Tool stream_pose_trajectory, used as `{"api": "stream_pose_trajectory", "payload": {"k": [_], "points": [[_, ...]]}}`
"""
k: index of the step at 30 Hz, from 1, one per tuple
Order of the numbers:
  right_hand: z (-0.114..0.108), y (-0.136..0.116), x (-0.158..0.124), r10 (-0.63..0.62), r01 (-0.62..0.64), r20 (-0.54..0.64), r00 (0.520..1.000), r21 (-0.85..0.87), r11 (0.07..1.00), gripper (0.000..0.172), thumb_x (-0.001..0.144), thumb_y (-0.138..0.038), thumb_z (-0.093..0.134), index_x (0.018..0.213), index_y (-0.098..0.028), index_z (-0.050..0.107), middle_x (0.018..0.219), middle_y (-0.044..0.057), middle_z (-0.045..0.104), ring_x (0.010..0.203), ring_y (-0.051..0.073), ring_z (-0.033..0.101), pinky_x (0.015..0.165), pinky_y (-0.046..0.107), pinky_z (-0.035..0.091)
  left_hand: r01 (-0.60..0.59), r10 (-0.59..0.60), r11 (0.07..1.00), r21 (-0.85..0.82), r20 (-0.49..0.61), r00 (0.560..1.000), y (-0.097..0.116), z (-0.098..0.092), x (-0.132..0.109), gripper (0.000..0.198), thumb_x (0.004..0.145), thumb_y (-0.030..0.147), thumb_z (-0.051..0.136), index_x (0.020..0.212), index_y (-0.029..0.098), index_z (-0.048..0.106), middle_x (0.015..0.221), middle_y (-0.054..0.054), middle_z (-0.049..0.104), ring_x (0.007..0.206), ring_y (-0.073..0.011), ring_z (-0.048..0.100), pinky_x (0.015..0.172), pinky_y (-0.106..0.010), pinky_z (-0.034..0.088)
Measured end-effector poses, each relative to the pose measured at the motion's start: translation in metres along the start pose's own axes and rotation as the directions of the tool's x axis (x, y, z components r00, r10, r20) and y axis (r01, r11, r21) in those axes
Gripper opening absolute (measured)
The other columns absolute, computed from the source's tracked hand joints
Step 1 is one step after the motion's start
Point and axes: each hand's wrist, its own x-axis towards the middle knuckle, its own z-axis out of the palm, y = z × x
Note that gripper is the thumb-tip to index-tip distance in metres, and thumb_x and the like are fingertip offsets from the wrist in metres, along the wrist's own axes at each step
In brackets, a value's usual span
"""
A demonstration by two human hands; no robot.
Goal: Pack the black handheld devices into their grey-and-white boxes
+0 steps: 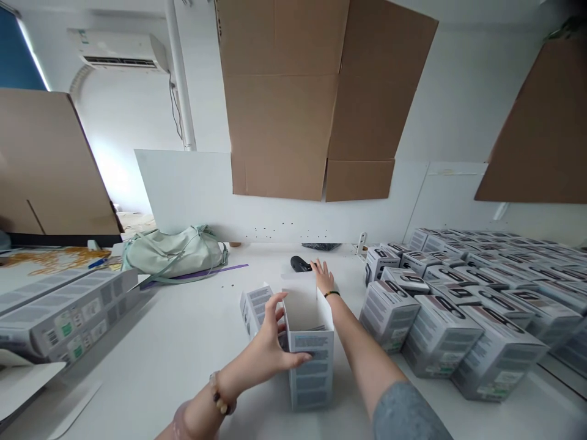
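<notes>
In the head view, an open-topped grey-and-white carton stands upright on the white table, printed with blocks of small text. My left hand is closed on its left side, thumb across the front and fingers at the upper left edge. Beyond the carton reaches my right hand, fingers apart, beside a black rounded object. Whether its fingertips touch that object I cannot tell. Partly behind my left hand is a second printed carton. Most of the open carton's inside is hidden.
Rows of closed cartons fill the right side. To the left lie long stacked grey boxes and a pale green bag. A white plug or adapter sits near the wall. Cardboard sheets hang on the wall.
</notes>
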Motion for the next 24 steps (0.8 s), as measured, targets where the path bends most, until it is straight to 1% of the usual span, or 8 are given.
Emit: {"api": "stream_pose_trajectory", "payload": {"k": [7, 11, 14, 17, 18, 20, 22, 24], "points": [[0.006, 0.002, 0.013, -0.104, 0.106, 0.085, 0.991, -0.019, 0.994, 0.030, 0.095, -0.032, 0.060, 0.120, -0.017, 0.059, 0.123, 0.008, 0.062, 0.104, 0.022, 0.064, 0.088, 0.043, 0.055, 0.074, -0.078, 0.996, -0.058, -0.071, 0.994, 0.006, -0.014, 0.006, 0.107, 0.071, 0.037, 0.082, 0.145, 0.038, 0.006, 0.147, -0.017, 0.033, 0.108, -0.0274, 0.065, 0.095, -0.050, 0.052], [-0.005, -0.017, 0.006, -0.160, 0.162, -0.023, 0.987, 0.100, 0.982, 0.026, 0.093, -0.032, 0.061, 0.113, -0.016, 0.062, 0.115, 0.008, 0.064, 0.099, 0.021, 0.065, 0.087, 0.041, 0.055, 0.055, -0.058, 0.996, -0.076, -0.034, 0.998, 0.003, -0.016, 0.006, 0.109, 0.072, 0.038, 0.081, 0.148, 0.036, 0.004, 0.140, -0.015, 0.044, 0.107, -0.0259, 0.066, 0.097, -0.049, 0.051], [-0.039, -0.039, -0.001, -0.160, 0.210, -0.240, 0.957, 0.198, 0.957, 0.030, 0.092, -0.036, 0.054, 0.115, -0.018, 0.059, 0.116, 0.011, 0.063, 0.108, 0.025, 0.060, 0.094, 0.044, 0.050, 0.020, -0.018, 0.999, 0.039, -0.055, 0.998, 0.000, -0.015, 0.004, 0.104, 0.070, 0.034, 0.081, 0.148, 0.035, 0.012, 0.146, -0.017, 0.038, 0.119, -0.0304, 0.058, 0.101, -0.052, 0.047], [-0.094, -0.064, -0.021, -0.141, 0.285, -0.461, 0.876, 0.260, 0.923, 0.040, 0.094, -0.040, 0.032, 0.126, -0.020, 0.047, 0.126, 0.012, 0.056, 0.119, 0.028, 0.053, 0.099, 0.045, 0.044, -0.002, 0.013, 0.991, 0.130, -0.084, 0.996, -0.003, -0.014, 0.003, 0.100, 0.070, 0.030, 0.080, 0.148, 0.033, 0.017, 0.148, -0.017, 0.034, 0.131, -0.0351, 0.047, 0.104, -0.055, 0.043], [-0.114, -0.073, -0.030, -0.128, 0.325, -0.552, 0.824, 0.275, 0.905, 0.042, 0.095, -0.039, 0.025, 0.129, -0.022, 0.043, 0.127, 0.011, 0.052, 0.121, 0.028, 0.050, 0.100, 0.045, 0.043, -0.005, 0.018, 0.989, 0.145, -0.087, 0.996, -0.004, -0.014, 0.003, 0.099, 0.071, 0.029, 0.079, 0.148, 0.034, 0.017, 0.149, -0.017, 0.034, 0.134, -0.0356, 0.043, 0.105, -0.055, 0.042], [-0.146, -0.091, -0.052, -0.092, 0.530, -0.762, 0.640, 0.352, 0.771, 0.043, 0.095, -0.038, 0.017, 0.122, -0.023, 0.047, 0.116, 0.011, 0.053, 0.114, 0.030, 0.054, 0.092, 0.045, 0.045, -0.019, 0.035, 0.985, 0.170, -0.090, 0.995, -0.006, -0.014, 0.004, 0.097, 0.073, 0.029, 0.078, 0.148, 0.034, 0.017, 0.150, -0.015, 0.032, 0.138, -0.0353, 0.037, 0.108, -0.055, 0.040], [-0.165, -0.107, -0.074, -0.171, 0.621, -0.751, 0.638, 0.371, 0.690, 0.040, 0.094, -0.040, 0.019, 0.112, -0.025, 0.051, 0.106, 0.010, 0.054, 0.106, 0.030, 0.057, 0.085, 0.043, 0.047, -0.048, 0.066, 0.980, 0.193, -0.092, 0.994, -0.009, -0.014, 0.004, 0.097, 0.073, 0.030, 0.078, 0.148, 0.036, 0.016, 0.152, -0.014, 0.029, 0.140, -0.0353, 0.034, 0.109, -0.055, 0.038], [-0.168, -0.120, -0.092, -0.301, 0.615, -0.623, 0.722, 0.377, 0.693, 0.030, 0.093, -0.042, 0.032, 0.107, -0.026, 0.053, 0.102, 0.008, 0.056, 0.099, 0.028, 0.058, 0.083, 0.041, 0.048, -0.076, 0.099, 0.974, 0.213, -0.099, 0.990, -0.011, -0.013, 0.004, 0.098, 0.073, 0.030, 0.079, 0.147, 0.036, 0.016, 0.154, -0.014, 0.026, 0.141, -0.0357, 0.033, 0.110, -0.057, 0.037]]}}
